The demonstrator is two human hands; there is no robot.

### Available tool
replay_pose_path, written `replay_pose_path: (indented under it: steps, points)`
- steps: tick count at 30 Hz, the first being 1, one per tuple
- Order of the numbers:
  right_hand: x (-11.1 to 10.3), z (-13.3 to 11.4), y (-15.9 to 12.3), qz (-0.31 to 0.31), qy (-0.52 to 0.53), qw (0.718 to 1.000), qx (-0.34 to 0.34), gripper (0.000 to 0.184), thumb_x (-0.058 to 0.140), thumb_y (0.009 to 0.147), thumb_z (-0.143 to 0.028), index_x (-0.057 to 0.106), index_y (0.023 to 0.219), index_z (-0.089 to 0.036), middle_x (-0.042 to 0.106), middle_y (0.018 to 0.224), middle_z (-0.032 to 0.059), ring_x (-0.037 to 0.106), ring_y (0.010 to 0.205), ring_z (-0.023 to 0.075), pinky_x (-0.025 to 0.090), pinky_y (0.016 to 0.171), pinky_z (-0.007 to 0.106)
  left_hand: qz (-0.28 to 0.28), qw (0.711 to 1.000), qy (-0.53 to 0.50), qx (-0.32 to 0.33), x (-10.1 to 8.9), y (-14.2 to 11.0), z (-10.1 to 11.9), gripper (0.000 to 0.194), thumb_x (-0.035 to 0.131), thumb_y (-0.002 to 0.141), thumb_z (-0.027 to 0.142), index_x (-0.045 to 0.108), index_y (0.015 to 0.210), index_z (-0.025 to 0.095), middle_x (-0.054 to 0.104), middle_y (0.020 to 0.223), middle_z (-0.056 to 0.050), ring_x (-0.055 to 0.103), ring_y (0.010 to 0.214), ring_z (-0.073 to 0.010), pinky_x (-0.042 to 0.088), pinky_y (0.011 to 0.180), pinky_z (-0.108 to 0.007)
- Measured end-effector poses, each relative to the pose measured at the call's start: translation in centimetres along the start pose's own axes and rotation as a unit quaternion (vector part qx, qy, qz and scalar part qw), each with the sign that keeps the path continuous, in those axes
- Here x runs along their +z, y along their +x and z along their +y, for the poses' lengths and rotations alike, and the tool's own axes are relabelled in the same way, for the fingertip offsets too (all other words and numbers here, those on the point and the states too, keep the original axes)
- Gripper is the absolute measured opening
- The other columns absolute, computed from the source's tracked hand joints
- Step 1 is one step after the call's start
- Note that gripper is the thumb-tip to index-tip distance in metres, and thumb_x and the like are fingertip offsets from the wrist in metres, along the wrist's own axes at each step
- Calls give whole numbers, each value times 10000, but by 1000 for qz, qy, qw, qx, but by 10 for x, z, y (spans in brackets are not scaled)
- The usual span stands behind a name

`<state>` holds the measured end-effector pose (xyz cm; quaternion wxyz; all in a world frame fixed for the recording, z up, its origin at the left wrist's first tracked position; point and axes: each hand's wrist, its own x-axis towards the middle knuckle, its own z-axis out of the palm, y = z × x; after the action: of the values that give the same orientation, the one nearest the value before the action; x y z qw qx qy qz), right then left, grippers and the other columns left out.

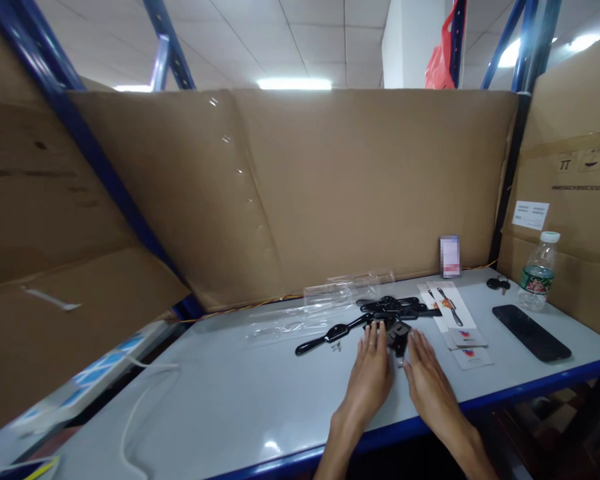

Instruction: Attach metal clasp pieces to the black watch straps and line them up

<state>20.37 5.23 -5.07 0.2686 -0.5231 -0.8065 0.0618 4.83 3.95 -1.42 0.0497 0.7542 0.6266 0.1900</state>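
Observation:
My left hand (pixel 371 368) lies on the table with its fingers stretched forward. Beside it, my right hand (pixel 429 377) is also extended, its fingers angled inward. Between the two hands sits a small cluster of dark metal plates (pixel 399 333), touched or nearly touched by the fingertips on both sides. Just beyond is a pile of black two-handled spokeshaves (pixel 395 307). One spokeshave (pixel 336 332) points out to the left of the pile, its right end close to my left fingertips. A few tiny silvery screws (pixel 336 347) lie in front of it.
Clear plastic sleeves (pixel 325 300) lie behind the pile. To the right are printed cards (pixel 455 317), a black phone (pixel 531 332), keys (pixel 498 284) and a water bottle (pixel 537 277). An upright phone (pixel 450 256) leans on the cardboard wall (pixel 370 180). Power strip (pixel 105 367) at left.

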Motion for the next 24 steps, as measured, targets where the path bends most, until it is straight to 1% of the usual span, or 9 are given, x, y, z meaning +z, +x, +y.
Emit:
replay_pose_path:
  steps: [3,5,7,10,13,16,19,21,24]
  points:
    - [-11,0,3,7,-7,1000,26,548,378,992,-252,430,1491,-33,292,1588,214,206,1504,316,249,1216,541,99,993,-38,-43,-17,-9,-20,626,321,938,147,263,1558,93,315,1619,-191,277,1494,-291,336,1169,-489]
    - [-22,-6,-1,-27,7,1000,-3,508,394,1003,-267,489,1469,-88,336,1579,178,247,1493,304,282,1210,510,148,984,-41,-94,-29,-18,-40,537,329,972,210,402,1487,81,449,1535,-216,427,1416,-314,397,1125,-495]
    - [-30,-14,-5,-74,32,995,-59,470,412,1013,-285,526,1454,-168,383,1569,117,275,1487,280,303,1207,476,179,978,-25,-107,-37,-25,-58,486,360,969,226,496,1411,75,540,1442,-226,495,1351,-333,410,1104,-521]
    - [-30,-23,-6,-106,51,987,-107,451,443,1011,-272,533,1448,-211,423,1554,69,289,1485,261,276,1220,470,161,984,-19,-67,-38,-32,-75,386,408,946,214,639,1247,143,649,1281,-167,598,1206,-309,476,1037,-487]
    - [-21,-25,3,-87,31,993,-75,490,459,1000,-253,488,1473,-128,416,1552,124,297,1482,278,246,1226,488,137,989,-17,-46,-29,-36,-74,329,433,938,230,704,1115,172,680,1218,-151,626,1160,-305,494,1017,-473]
    - [-13,-23,11,-44,1,999,-23,549,461,1000,-292,433,1498,-63,372,1564,183,248,1497,308,233,1223,502,121,991,-41,-35,-23,-34,-64,341,440,944,251,691,1164,180,628,1351,-164,598,1241,-306,478,1055,-476]
    - [-14,-20,16,-10,-15,1000,6,560,410,1021,-331,409,1513,-63,311,1594,185,193,1513,299,225,1225,480,101,992,-71,-9,-24,-28,-54,354,416,969,277,682,1192,209,597,1413,-142,575,1285,-293,469,1076,-475]
    - [-18,-18,20,-16,-29,999,33,579,408,1023,-365,411,1510,-53,312,1591,205,198,1509,324,215,1221,490,112,992,-66,-9,-25,-24,-55,372,397,982,290,659,1235,210,582,1430,-140,561,1303,-294,458,1086,-484]
    - [-25,-20,32,-67,-48,994,71,631,465,1002,-421,406,1517,-62,341,1568,243,221,1485,407,216,1192,558,142,989,-32,-31,-20,-20,-66,429,389,981,288,573,1350,173,512,1491,-177,482,1376,-319,422,1110,-518]
